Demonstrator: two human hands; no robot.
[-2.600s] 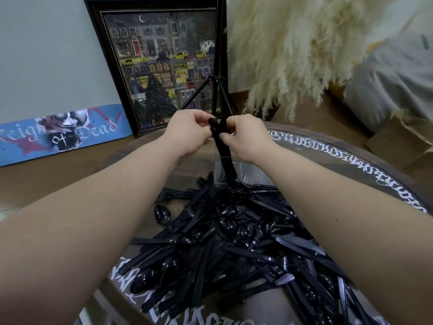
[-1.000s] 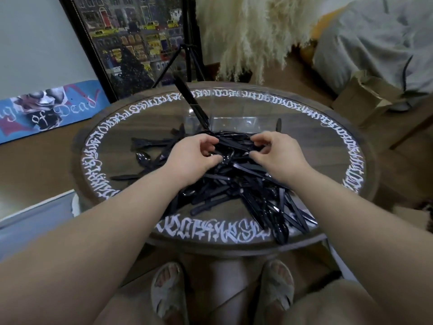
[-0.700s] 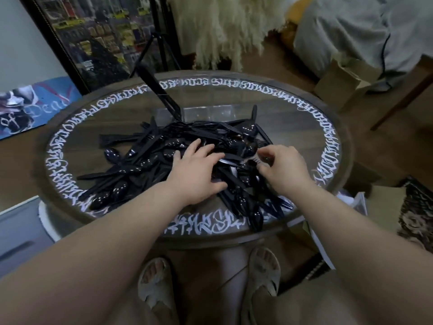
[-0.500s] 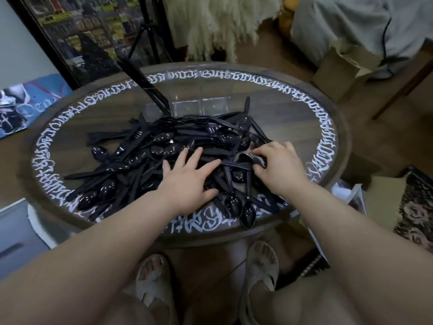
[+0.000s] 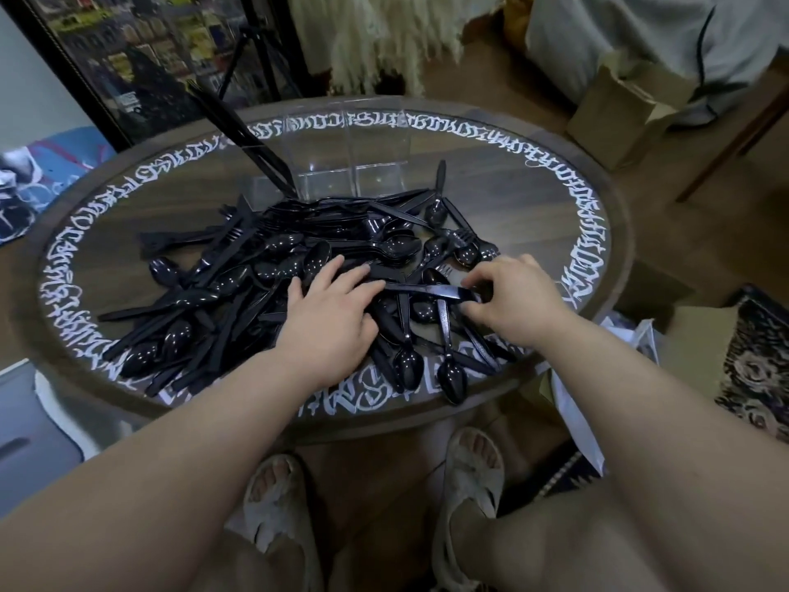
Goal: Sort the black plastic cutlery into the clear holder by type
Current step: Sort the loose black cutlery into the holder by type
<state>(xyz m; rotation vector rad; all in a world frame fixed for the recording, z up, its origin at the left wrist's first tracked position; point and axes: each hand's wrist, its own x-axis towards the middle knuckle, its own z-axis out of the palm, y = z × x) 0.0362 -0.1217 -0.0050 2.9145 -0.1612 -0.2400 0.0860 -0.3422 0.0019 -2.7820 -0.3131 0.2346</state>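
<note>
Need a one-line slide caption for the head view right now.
Left hand flat on the cutlery pile, right hand pinching a knife; holder behind.

At frame centre the left hand (image 5: pixel 331 311) lay flat on the cutlery pile (image 5: pixel 239 288). The right hand (image 5: pixel 514 301) pinched a knife (image 5: pixel 427 289) (handle end). The clear holder (image 5: pixel 341 164) stood above, toward the top.
</note>
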